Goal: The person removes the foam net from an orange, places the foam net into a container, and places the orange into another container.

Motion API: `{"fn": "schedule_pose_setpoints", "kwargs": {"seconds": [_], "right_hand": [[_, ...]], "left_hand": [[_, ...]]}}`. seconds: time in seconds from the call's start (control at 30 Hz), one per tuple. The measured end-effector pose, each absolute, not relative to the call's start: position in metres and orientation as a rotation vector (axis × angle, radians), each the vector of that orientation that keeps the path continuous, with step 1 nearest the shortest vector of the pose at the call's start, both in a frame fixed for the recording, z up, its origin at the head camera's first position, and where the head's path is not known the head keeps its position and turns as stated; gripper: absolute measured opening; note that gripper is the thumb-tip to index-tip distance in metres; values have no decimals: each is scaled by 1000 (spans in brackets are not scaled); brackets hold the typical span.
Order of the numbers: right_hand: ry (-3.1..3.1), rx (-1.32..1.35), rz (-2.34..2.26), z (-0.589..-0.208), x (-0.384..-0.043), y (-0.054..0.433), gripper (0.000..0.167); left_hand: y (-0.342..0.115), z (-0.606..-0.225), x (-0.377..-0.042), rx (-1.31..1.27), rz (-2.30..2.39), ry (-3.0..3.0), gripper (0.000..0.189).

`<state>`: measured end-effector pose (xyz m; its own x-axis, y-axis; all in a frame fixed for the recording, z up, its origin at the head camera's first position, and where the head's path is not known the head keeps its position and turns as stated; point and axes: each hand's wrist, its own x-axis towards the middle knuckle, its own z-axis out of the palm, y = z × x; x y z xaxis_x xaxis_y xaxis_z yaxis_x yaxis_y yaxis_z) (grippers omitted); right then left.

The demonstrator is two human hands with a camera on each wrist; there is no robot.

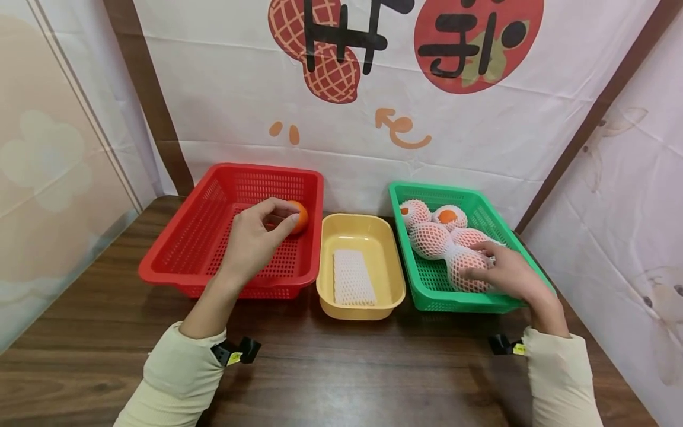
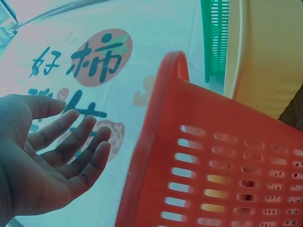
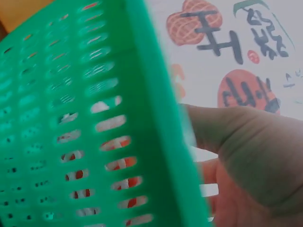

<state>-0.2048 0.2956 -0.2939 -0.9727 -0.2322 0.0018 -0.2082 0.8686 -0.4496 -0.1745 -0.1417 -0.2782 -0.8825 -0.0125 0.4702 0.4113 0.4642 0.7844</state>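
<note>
In the head view my left hand (image 1: 257,237) reaches over the red basket (image 1: 176,246), thumb and fingertips beside a round orange fruit (image 1: 299,218). The left wrist view shows this hand (image 2: 61,151) palm bared, fingers loosely bent and nothing in it. My right hand (image 1: 509,270) is inside the green basket (image 1: 443,301), its thumb and fingers on a netted orange fruit (image 1: 465,274) at the front. Several more fruits in white foam nets (image 1: 429,240) lie around it. The basket wall hides part of this hand (image 3: 255,156) in the right wrist view.
Between the baskets stands a yellow tray (image 1: 384,261) holding a flat white foam net (image 1: 353,277). All three containers sit on a dark wooden table (image 1: 341,367). Behind them hangs a printed white cloth (image 1: 352,166).
</note>
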Motion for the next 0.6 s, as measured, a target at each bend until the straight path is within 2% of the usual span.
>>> {"fn": "schedule_pose_setpoints", "kwargs": {"seconds": [0.3,0.6], "right_hand": [[3057,-355,-763,-277,-191,287,80],[3076,-346,-1018,-264,-179,275,75]], "left_hand": [[-138,-275,-168,-381,-1359,-2312,21],[-129,-274,-161,-434,-1371,-2345,20]]}}
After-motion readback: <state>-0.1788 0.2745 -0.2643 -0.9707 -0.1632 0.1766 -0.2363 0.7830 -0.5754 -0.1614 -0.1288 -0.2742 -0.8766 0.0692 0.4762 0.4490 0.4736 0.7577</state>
